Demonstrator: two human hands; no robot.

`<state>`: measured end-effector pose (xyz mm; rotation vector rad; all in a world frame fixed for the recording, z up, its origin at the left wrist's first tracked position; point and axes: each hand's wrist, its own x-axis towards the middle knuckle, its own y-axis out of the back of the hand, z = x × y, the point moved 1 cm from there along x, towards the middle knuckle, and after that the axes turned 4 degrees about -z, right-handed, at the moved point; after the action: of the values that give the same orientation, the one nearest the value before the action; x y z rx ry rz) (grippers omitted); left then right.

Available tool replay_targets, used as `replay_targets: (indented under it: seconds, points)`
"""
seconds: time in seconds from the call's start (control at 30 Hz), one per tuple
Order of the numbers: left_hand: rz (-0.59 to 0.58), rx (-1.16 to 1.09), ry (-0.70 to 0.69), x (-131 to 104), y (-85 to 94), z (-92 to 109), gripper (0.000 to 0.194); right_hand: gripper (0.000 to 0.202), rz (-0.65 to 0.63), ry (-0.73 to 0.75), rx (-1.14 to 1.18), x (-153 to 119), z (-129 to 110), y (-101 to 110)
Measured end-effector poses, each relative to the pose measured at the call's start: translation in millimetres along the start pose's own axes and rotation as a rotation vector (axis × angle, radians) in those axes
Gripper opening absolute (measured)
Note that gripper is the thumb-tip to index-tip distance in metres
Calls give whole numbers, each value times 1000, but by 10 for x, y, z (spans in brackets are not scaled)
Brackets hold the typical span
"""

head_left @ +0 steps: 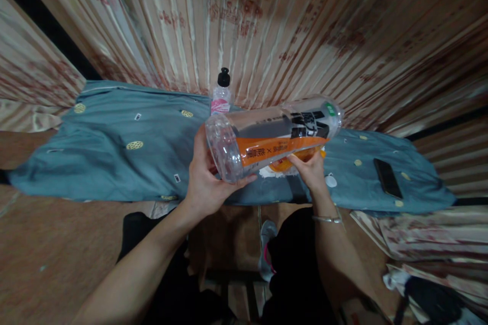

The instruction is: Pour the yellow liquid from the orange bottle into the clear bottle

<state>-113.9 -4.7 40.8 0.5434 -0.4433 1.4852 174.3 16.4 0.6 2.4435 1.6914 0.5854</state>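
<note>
A large clear plastic bottle (267, 134) with an orange and black label is held up nearly lengthwise, its base toward the left and its neck at the upper right. My left hand (208, 177) wraps round the base end, thumb along the underside. My right hand (310, 167) closes on the lower side of the bottle nearer the neck; its fingertips are partly hidden behind it. Just below the bottle, partly covered by it and my right hand, shows an orange item (281, 165) with something white (272, 172) at its edge.
A small bottle with a black cap (221, 91) and pink label stands behind. The low surface has a blue-green patterned cloth (114, 147). A white round cap (331, 181) and a dark phone (388, 177) lie at right. A pleated curtain (244, 25) hangs behind.
</note>
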Motion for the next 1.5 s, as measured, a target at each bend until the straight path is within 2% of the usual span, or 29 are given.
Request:
replay_targets:
  seconds: [0.27, 0.53, 0.87, 1.17, 1.5]
  points:
    - [-6, 7, 43, -16, -2, -16, 115, 66, -4, 0, -40, 5, 71, 21]
    - [-18, -10, 61, 0, 5, 13, 110, 67, 12, -10, -29, 0, 39, 14]
    - [2, 9, 50, -15, -7, -21, 111, 68, 19, -25, -31, 6, 72, 21]
    - [12, 1, -23, -14, -13, -28, 109, 66, 9, -6, -18, -1, -1, 7]
    - [0, -19, 56, -15, -5, -11, 110, 66, 12, -3, -18, 1, 19, 16]
